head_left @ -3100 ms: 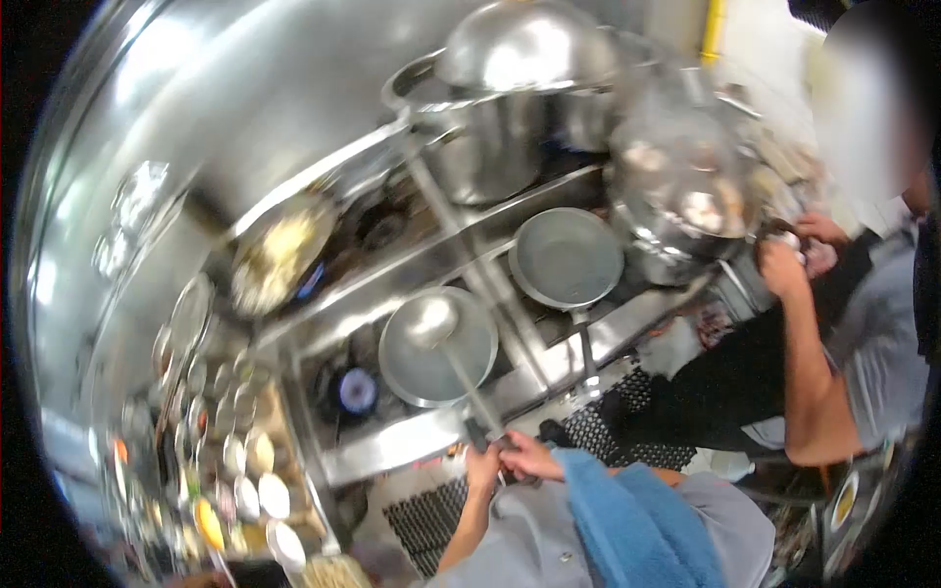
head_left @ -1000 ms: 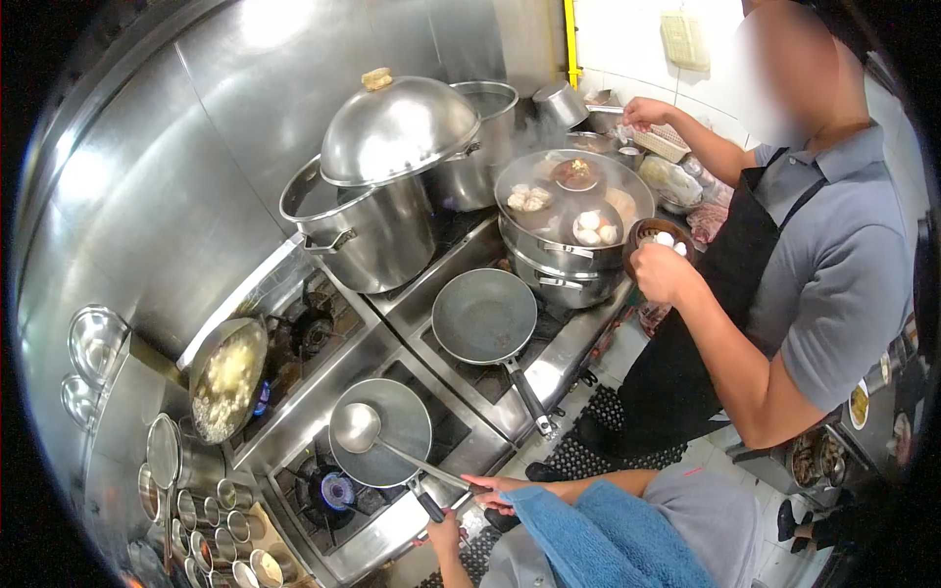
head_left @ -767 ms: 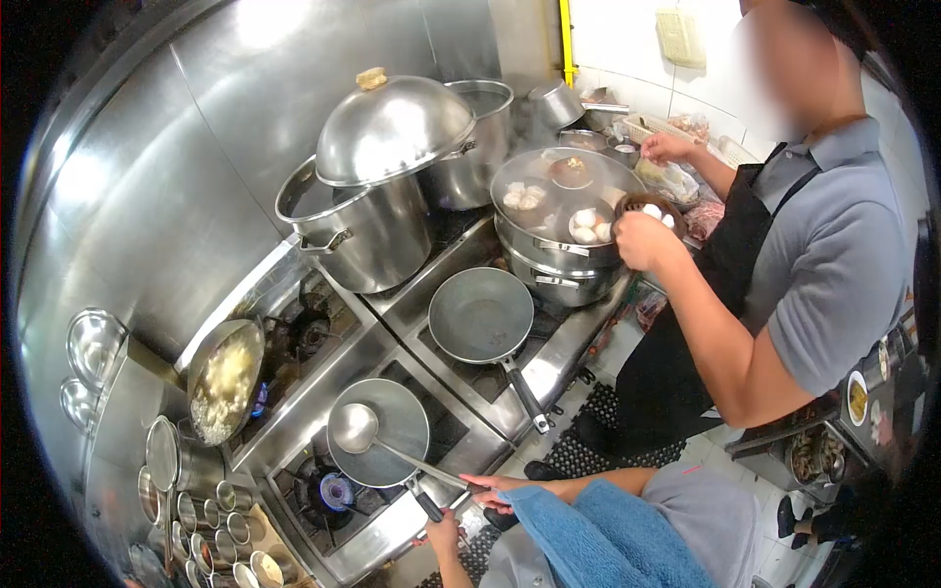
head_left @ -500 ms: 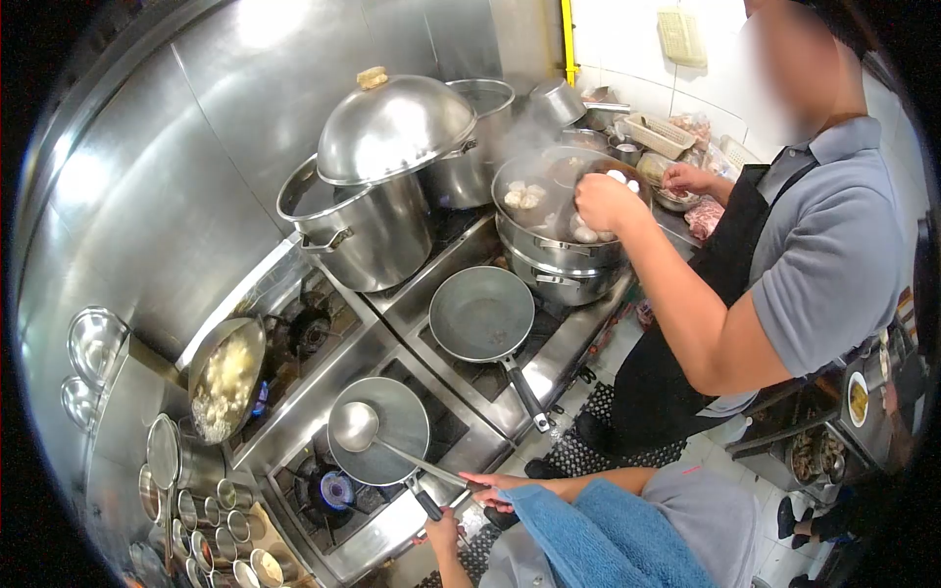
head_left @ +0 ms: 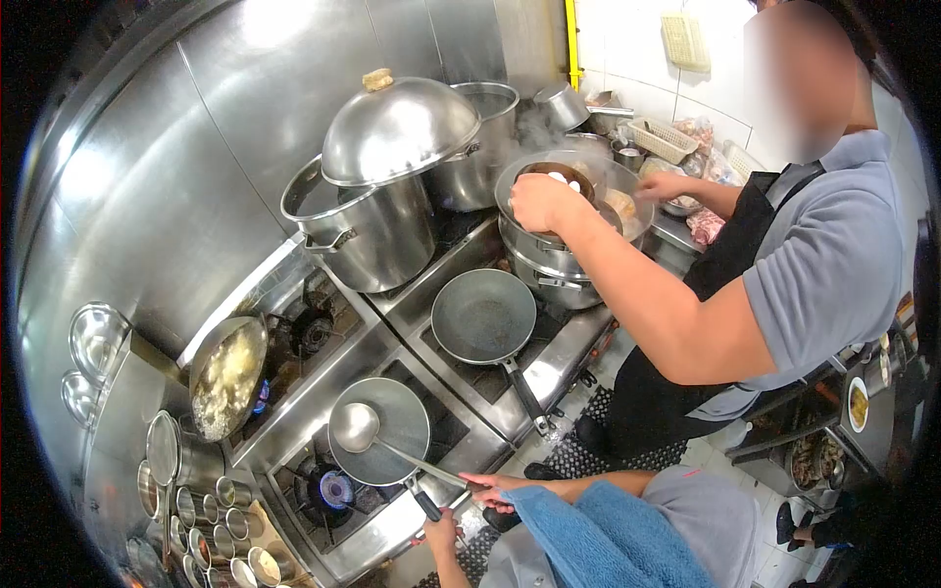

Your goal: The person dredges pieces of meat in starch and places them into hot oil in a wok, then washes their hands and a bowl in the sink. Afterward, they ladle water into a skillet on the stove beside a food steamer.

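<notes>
Your left hand [head_left: 444, 531] grasps the grey frying pan [head_left: 400, 416] by its handle | your right hand [head_left: 493, 490] clasps the ladle [head_left: 354, 427] | pan ahead of both grips, ladle's bowl over it | lit burner [head_left: 336, 490] left of both grips

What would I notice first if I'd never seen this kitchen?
Probably the huge shiny domed lid, tilted over a tall pot at the back. Next, the steaming pot to its right, with a co-worker holding a brown bowl over it. Down in front, a bright blue flame burns beside the grey pan with a ladle in it.
</notes>
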The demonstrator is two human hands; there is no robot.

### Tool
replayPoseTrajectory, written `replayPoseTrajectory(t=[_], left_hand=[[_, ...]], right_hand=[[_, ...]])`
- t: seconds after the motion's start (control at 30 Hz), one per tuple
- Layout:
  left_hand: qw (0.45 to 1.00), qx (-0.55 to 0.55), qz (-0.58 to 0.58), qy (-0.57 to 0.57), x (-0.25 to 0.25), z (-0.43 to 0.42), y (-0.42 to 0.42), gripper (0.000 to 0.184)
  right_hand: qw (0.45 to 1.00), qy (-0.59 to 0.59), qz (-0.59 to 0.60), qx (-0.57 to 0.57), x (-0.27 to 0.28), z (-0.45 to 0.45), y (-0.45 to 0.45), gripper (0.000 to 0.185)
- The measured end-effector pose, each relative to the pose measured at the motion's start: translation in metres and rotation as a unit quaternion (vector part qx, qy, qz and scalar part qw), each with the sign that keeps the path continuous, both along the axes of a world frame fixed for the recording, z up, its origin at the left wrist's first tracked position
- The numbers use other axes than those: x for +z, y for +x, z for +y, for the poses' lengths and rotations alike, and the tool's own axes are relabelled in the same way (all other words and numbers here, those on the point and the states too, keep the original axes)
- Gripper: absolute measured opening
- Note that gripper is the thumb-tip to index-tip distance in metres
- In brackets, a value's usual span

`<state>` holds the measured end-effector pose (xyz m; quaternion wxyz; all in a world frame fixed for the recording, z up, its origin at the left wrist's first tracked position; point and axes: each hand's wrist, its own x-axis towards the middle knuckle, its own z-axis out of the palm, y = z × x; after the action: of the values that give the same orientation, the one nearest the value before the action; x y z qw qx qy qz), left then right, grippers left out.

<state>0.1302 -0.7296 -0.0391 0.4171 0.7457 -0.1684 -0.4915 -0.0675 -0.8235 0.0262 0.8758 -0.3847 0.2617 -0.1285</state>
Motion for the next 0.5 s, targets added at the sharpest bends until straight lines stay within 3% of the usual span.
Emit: replayPoseTrajectory(t=[0.3, 0.5], left_hand=[[1.0, 0.007, 0.006, 0.012, -0.002, 0.0, 0.0, 0.013], [1.0, 0.009, 0.029, 0.007, -0.006, 0.0, 0.003, 0.012]], right_hand=[[0.998, -0.056, 0.035, 0.009, -0.011, 0.0, 0.001, 0.066], [0.999, 0.004, 0.045, 0.013, -0.003, -0.001, -0.001, 0.064]])
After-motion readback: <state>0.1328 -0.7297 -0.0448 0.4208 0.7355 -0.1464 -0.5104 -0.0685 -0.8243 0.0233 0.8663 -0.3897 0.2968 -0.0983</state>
